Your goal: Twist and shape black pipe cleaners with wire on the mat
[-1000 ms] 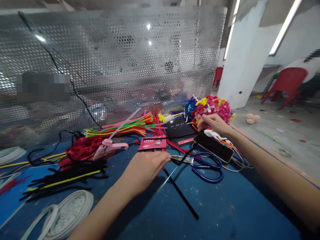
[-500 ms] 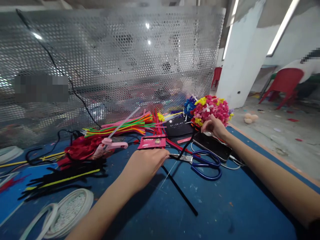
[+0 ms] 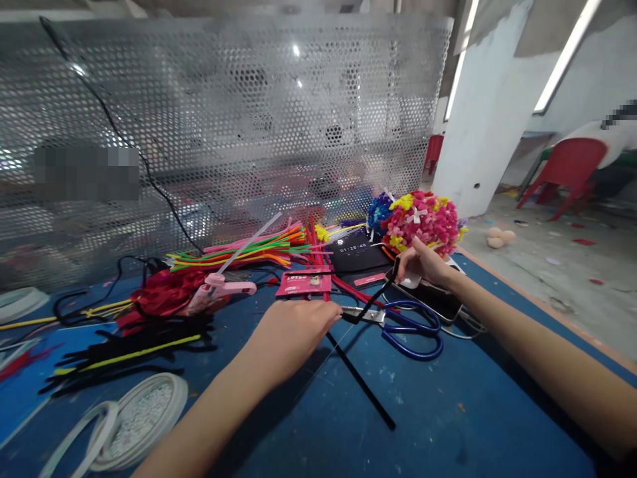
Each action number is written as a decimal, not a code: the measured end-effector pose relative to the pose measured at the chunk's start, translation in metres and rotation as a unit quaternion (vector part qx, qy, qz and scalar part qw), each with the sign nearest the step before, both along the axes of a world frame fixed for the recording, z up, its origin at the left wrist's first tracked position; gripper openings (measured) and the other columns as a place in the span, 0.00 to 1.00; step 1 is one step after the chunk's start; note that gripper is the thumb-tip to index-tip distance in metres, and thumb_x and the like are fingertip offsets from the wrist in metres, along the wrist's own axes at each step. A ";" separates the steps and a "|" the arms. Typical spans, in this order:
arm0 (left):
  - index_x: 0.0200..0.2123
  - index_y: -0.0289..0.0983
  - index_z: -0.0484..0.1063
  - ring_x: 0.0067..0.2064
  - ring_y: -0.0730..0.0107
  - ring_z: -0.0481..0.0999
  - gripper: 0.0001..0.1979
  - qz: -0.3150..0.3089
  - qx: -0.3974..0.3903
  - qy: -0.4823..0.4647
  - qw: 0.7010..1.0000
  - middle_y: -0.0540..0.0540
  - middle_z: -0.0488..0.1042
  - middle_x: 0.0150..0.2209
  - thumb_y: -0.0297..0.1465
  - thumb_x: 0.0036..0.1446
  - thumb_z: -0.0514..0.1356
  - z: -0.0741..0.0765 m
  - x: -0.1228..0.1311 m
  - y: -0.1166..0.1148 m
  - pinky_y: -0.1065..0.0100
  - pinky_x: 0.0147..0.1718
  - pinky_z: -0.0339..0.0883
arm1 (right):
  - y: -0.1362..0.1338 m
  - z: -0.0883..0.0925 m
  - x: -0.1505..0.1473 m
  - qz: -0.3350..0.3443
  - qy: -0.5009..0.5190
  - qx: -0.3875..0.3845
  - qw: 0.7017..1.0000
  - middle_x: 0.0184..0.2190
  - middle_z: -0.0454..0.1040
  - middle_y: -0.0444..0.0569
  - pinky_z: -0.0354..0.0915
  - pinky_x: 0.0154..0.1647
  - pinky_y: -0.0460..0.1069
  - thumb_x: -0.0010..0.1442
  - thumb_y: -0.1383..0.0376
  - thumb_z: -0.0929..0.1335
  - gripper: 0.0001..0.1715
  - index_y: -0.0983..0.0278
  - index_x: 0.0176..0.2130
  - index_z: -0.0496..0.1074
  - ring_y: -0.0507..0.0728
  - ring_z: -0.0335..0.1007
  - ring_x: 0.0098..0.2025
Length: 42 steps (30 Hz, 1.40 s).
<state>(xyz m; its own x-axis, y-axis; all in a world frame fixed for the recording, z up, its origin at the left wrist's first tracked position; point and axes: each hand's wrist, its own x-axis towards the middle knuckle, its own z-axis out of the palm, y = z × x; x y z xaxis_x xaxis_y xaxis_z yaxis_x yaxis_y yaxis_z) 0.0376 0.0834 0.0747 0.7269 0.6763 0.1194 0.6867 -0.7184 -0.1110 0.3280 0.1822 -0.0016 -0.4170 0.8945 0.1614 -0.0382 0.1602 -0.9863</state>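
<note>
My left hand [image 3: 303,332] is closed in a pinch on a black pipe cleaner [image 3: 379,292] at the centre of the table. The strip bends upward from there to my right hand [image 3: 423,265], whose fingers are closed around its upper end, above a dark phone [image 3: 438,299]. Another black strip [image 3: 365,385] slants down toward the front from under my left hand. Blue-handled scissors [image 3: 413,328] lie just right of my left hand, their blades partly behind the held strip. A pink packet [image 3: 303,282] is behind my left hand.
Colourful pipe cleaners [image 3: 249,249], a pink glue gun [image 3: 219,287] and black strips [image 3: 129,352] lie to the left. White tape rolls [image 3: 144,418] are front left. Pink and yellow flowers [image 3: 423,222] stand back right. Behind rises a perforated metal panel [image 3: 223,133]. A person sits far right.
My right hand has moved slightly down and left with the strip's upper end. The held strip now has a sharper bend near my left hand.
</note>
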 end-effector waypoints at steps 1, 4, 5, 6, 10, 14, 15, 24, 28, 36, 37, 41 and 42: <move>0.37 0.39 0.70 0.33 0.64 0.79 0.07 -0.002 -0.002 -0.002 1.000 0.51 0.79 0.34 0.27 0.60 0.52 0.000 0.000 0.000 0.68 0.28 0.67 | -0.001 0.001 -0.001 -0.003 0.001 0.004 1.000 0.15 0.70 0.53 0.64 0.24 0.48 0.51 0.34 0.56 0.44 0.66 0.15 0.73 0.56 0.70 0.21; 0.37 0.39 0.70 0.33 0.63 0.79 0.08 -0.005 0.000 -0.010 1.000 0.51 0.78 0.34 0.28 0.61 0.51 0.002 0.000 -0.002 0.66 0.28 0.68 | 0.000 0.002 0.000 -0.023 0.005 0.022 0.999 0.14 0.69 0.52 0.64 0.23 0.48 0.50 0.34 0.55 0.44 0.66 0.14 0.71 0.55 0.69 0.19; 0.37 0.39 0.70 0.33 0.63 0.79 0.08 -0.004 0.000 -0.010 1.000 0.51 0.78 0.34 0.28 0.61 0.51 0.003 0.000 -0.002 0.66 0.28 0.69 | 0.000 0.002 0.001 -0.032 0.005 0.028 0.999 0.13 0.68 0.52 0.64 0.22 0.48 0.50 0.34 0.55 0.44 0.65 0.13 0.71 0.55 0.68 0.19; 0.37 0.39 0.70 0.33 0.62 0.79 0.08 -0.003 0.000 -0.008 1.000 0.50 0.78 0.34 0.28 0.61 0.51 0.003 0.000 -0.003 0.66 0.28 0.69 | 0.000 0.003 0.002 -0.041 0.003 0.035 0.999 0.13 0.68 0.52 0.63 0.22 0.48 0.50 0.34 0.54 0.44 0.65 0.13 0.70 0.55 0.67 0.18; 0.37 0.40 0.70 0.33 0.62 0.79 0.07 0.008 -0.006 0.005 1.000 0.51 0.78 0.33 0.28 0.61 0.52 0.006 0.002 -0.005 0.65 0.28 0.69 | 0.000 0.006 0.002 -0.083 -0.016 0.065 0.994 0.12 0.66 0.51 0.63 0.22 0.48 0.51 0.34 0.53 0.44 0.64 0.11 0.68 0.54 0.65 0.17; 0.37 0.40 0.70 0.34 0.61 0.78 0.09 0.016 -0.012 0.013 1.000 0.49 0.78 0.33 0.29 0.62 0.50 0.005 0.005 -0.005 0.65 0.29 0.69 | 0.003 0.017 0.004 -0.144 -0.062 0.095 0.983 0.11 0.64 0.50 0.62 0.24 0.48 0.52 0.34 0.50 0.45 0.63 0.11 0.65 0.54 0.65 0.18; 0.37 0.40 0.70 0.34 0.61 0.78 0.10 0.019 -0.015 0.015 1.000 0.49 0.78 0.33 0.29 0.63 0.49 0.002 0.005 -0.003 0.64 0.30 0.69 | 0.003 0.021 0.006 -0.162 -0.080 0.101 0.978 0.12 0.65 0.50 0.61 0.24 0.48 0.53 0.35 0.51 0.44 0.64 0.12 0.65 0.54 0.65 0.18; 0.46 0.35 0.68 0.49 0.60 0.69 0.11 0.092 0.002 -0.064 0.994 0.41 0.70 0.46 0.26 0.61 0.51 -0.031 0.010 0.023 0.60 0.47 0.64 | -0.054 0.003 0.034 -0.273 -0.385 0.244 0.848 0.28 0.71 0.49 0.59 0.32 0.49 0.53 0.53 0.67 0.16 0.64 0.26 0.71 0.57 0.65 0.31; 0.48 0.38 0.65 0.50 0.61 0.66 0.15 0.005 -0.083 -0.206 0.975 0.43 0.67 0.48 0.32 0.58 0.56 -0.041 0.062 0.034 0.58 0.50 0.62 | -0.069 -0.026 0.043 -0.244 -0.460 0.299 0.800 0.29 0.70 0.51 0.60 0.33 0.51 0.59 0.59 0.63 0.12 0.63 0.30 0.71 0.59 0.65 0.33; 0.55 0.36 0.57 0.57 0.48 0.59 0.39 -0.091 -0.137 -0.230 0.959 0.35 0.62 0.53 0.43 0.42 0.67 -0.087 0.148 0.099 0.47 0.54 0.54 | -0.060 -0.035 0.039 -0.262 -0.398 0.344 0.809 0.26 0.69 0.49 0.62 0.31 0.50 0.62 0.59 0.61 0.16 0.63 0.29 0.71 0.56 0.66 0.30; 0.55 0.36 0.56 0.56 0.50 0.60 0.36 -0.100 -0.140 -0.232 0.957 0.35 0.62 0.52 0.43 0.45 0.66 -0.091 0.149 0.101 0.48 0.54 0.55 | -0.060 -0.034 0.039 -0.261 -0.389 0.348 0.812 0.26 0.70 0.49 0.63 0.30 0.49 0.63 0.58 0.61 0.16 0.63 0.29 0.70 0.56 0.66 0.30; 0.55 0.35 0.55 0.53 0.57 0.62 0.29 -0.127 -0.141 -0.246 0.950 0.38 0.62 0.50 0.39 0.53 0.61 -0.097 0.147 0.096 0.54 0.53 0.58 | -0.061 -0.034 0.042 -0.250 -0.358 0.362 0.824 0.24 0.69 0.47 0.62 0.27 0.47 0.62 0.57 0.62 0.17 0.63 0.29 0.71 0.54 0.65 0.28; 0.54 0.35 0.55 0.53 0.58 0.62 0.28 -0.133 -0.142 -0.248 0.949 0.39 0.62 0.50 0.38 0.54 0.61 -0.097 0.146 0.095 0.55 0.52 0.59 | -0.061 -0.034 0.042 -0.246 -0.353 0.364 0.826 0.24 0.68 0.47 0.61 0.27 0.47 0.62 0.57 0.62 0.17 0.63 0.29 0.71 0.54 0.65 0.27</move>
